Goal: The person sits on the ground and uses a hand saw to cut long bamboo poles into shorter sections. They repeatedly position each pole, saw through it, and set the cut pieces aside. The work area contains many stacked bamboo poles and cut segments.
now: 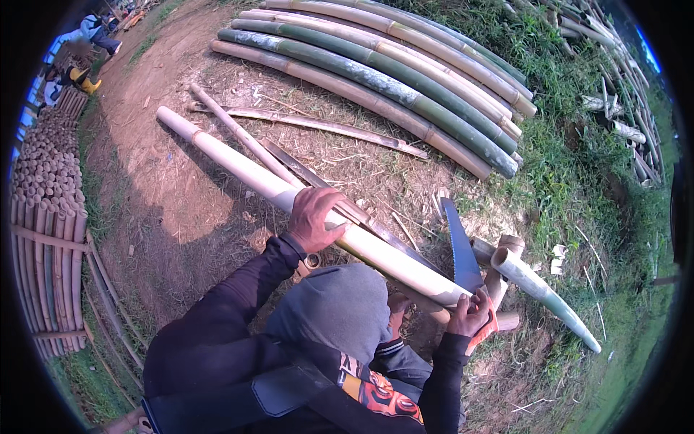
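My left hand [315, 217] grips a pale bamboo pole [390, 254] near its middle, fingers wrapped over the top. The pole slants from the upper left down to the right. At its right end, my right hand [471, 312] is closed round the orange handle [486, 330] of a handsaw. The saw's dark blade [460, 246] points away from me, with its toothed edge toward the pole. Whether the teeth touch the bamboo I cannot tell. Beneath the right end are short bamboo pieces [509, 320]. A rounded grey cloth shape [332, 304] hides the ground nearest me.
Several long bamboo poles [376, 72] lie side by side at the back. Split bamboo strips [332, 129] lie beyond my pole. A short pale tube [535, 282] rests at the right, near grass. Stacked bamboo [50, 181] stands at the left; people [83, 72] are far behind it.
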Available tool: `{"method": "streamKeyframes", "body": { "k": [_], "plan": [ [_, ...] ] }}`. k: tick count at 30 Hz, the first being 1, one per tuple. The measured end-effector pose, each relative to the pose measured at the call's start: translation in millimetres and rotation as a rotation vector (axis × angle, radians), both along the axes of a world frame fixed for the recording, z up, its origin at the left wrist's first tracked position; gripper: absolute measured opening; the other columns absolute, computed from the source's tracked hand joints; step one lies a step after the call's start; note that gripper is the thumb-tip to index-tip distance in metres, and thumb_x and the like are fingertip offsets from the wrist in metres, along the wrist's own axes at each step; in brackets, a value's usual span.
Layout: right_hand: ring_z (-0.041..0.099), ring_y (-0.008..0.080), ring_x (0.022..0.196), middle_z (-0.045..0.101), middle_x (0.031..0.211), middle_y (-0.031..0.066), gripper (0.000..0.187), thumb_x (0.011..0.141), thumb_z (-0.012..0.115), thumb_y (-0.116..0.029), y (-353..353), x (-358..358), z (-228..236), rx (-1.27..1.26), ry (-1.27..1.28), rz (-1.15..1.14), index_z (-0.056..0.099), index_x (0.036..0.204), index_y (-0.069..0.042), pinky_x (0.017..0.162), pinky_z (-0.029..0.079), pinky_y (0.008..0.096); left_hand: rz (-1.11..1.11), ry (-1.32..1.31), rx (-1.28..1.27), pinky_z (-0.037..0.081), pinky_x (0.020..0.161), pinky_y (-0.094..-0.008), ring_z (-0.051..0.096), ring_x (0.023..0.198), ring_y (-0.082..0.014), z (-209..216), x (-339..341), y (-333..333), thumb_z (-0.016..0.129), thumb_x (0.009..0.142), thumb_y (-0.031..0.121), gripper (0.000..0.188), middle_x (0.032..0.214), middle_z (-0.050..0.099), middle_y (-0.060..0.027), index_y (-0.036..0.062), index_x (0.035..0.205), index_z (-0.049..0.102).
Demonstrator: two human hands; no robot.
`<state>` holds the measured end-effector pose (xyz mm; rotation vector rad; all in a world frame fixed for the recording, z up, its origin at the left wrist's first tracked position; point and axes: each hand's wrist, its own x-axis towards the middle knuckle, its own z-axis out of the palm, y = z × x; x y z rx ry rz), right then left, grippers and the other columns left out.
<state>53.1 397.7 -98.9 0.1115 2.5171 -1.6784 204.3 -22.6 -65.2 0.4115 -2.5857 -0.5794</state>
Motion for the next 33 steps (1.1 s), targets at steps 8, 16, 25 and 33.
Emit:
{"method": "streamKeyframes", "body": {
  "k": [8, 16, 25, 33],
  "plan": [
    [0.062, 0.0232, 0.111, 0.058, 0.127, 0.0131, 0.058, 0.094, 0.071, -0.001, 15, 8, -25, -0.175, -0.051, -0.136, 0.048, 0.147, -0.003, 0.096, 0.054, 0.0367, 1.054, 0.655, 1.411, 0.047, 0.109, -0.0467, 0.061, 0.125, -0.0311, -91, 43, -88, 0.088, 0.084, 0.045, 0.095, 0.146, 0.056, -0.0215, -0.0019, 0.153, 0.044],
    [0.065, 0.0242, 0.113, 0.067, 0.127, 0.0183, 0.037, 0.105, 0.066, -0.013, 38, -41, -7, -0.133, 0.052, -0.087, 0.058, 0.133, 0.009, 0.101, 0.054, 0.0383, 0.759, 0.752, 1.316, 0.052, 0.101, -0.0404, 0.066, 0.109, -0.0259, -48, -51, -96, 0.087, 0.086, 0.04, 0.071, 0.123, 0.069, -0.0139, -0.0063, 0.133, 0.061],
    [0.06, 0.0306, 0.134, 0.058, 0.15, 0.025, 0.067, 0.106, 0.067, -0.022, -73, -226, 84, -0.23, 0.319, 0.016, 0.037, 0.159, 0.005, 0.115, 0.047, 0.0402, 0.441, 0.713, 1.113, 0.049, 0.11, -0.0376, 0.064, 0.127, -0.0306, 45, -261, -200, 0.082, 0.092, 0.05, 0.098, 0.139, 0.064, -0.0303, -0.0157, 0.152, 0.041],
    [0.068, 0.0265, 0.114, 0.066, 0.131, 0.0177, 0.04, 0.104, 0.068, -0.016, -55, -53, 74, 0.017, 0.375, 0.212, 0.059, 0.139, 0.002, 0.097, 0.056, 0.0405, -0.068, -0.09, 0.655, 0.061, 0.089, -0.035, 0.076, 0.099, -0.0209, 7, -218, -61, 0.084, 0.091, 0.038, 0.058, 0.107, 0.079, -0.0117, 0.0027, 0.133, 0.065]
  ]
}}
